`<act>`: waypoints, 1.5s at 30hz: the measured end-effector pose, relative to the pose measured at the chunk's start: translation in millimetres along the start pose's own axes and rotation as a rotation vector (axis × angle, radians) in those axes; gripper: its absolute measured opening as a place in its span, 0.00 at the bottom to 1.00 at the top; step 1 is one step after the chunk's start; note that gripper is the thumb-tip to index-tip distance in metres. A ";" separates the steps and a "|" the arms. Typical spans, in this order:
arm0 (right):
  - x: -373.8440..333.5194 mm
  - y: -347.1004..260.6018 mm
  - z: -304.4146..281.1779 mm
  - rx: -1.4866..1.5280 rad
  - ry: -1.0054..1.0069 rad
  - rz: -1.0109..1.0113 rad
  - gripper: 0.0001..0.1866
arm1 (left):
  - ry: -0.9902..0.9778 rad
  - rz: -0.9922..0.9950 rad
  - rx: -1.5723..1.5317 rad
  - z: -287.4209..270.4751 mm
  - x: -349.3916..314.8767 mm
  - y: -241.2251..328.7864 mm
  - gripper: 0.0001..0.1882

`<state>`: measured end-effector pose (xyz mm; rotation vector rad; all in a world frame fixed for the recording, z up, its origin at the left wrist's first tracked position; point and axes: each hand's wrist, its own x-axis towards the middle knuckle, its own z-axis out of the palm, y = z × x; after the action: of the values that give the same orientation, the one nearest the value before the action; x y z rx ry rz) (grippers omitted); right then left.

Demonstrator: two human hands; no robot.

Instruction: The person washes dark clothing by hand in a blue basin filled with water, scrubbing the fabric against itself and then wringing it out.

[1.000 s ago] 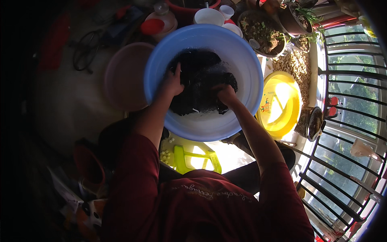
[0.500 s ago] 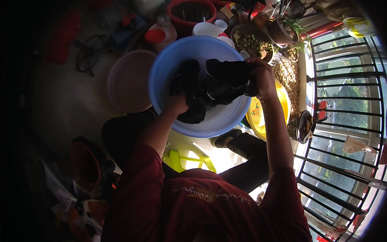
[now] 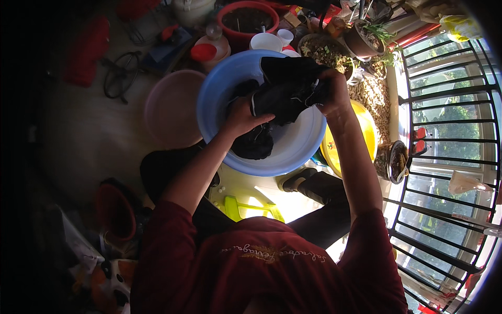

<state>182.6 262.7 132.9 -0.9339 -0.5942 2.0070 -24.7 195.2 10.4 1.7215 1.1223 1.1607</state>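
Observation:
A wet-looking black garment [image 3: 285,94] with thin white trim or cord is stretched between my two hands over a large blue basin [image 3: 209,125]. My right hand [image 3: 334,94] is closed around its right end, near the basin's far right rim. At its lower left edge, my left hand [image 3: 246,116] grips the cloth, the thumb lying along the front and the fingers hidden behind. More black cloth [image 3: 253,144] hangs or lies below my left hand against the basin's left inside; whether it is the same piece I cannot tell. The basin's pale bottom shows at the right.
A pink basin [image 3: 170,112] sits left of the blue one, a yellow basin [image 3: 366,125] right. Beyond stand a red pot [image 3: 248,5], white containers [image 3: 265,41] and potted plants [image 3: 365,39]. A lime-green stool [image 3: 251,209] is between my legs; a barred window [image 3: 449,115] lines the right.
My left hand has come up from inside the basin onto the garment's left edge. The garment is raised and turned a little, and my right hand has shifted slightly nearer me.

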 end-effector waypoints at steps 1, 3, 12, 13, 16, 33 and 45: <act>7.4 11.3 0.0 -0.015 0.070 0.021 0.15 | 0.065 -0.046 0.025 0.2 -2.1 -4.5 0.28; 11.0 27.7 4.1 0.105 0.054 0.067 0.13 | 0.192 -0.137 0.070 7.0 -7.9 -22.6 0.25; 24.7 64.7 -70.3 -0.029 0.137 -0.036 0.20 | 0.072 -0.413 -0.121 -51.5 28.2 -1.3 0.21; 24.7 71.4 -75.3 -0.072 0.141 -0.041 0.22 | 0.066 -0.433 -0.143 -54.7 34.5 5.9 0.21; 26.5 95.3 -95.5 -0.235 0.130 -0.054 0.33 | 0.054 -0.510 -0.180 -59.9 54.8 22.1 0.21; -7.9 61.7 -75.5 -0.333 0.257 -0.500 0.12 | -0.110 -0.567 -0.505 -82.3 98.1 149.4 0.15; -9.1 13.5 -63.1 -0.188 0.234 -0.308 0.08 | 0.010 -0.586 -0.414 -77.1 63.7 157.9 0.27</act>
<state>229.2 252.2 88.7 -1.0987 -0.7533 1.5636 -46.1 212.8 195.3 0.9794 1.1831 0.9398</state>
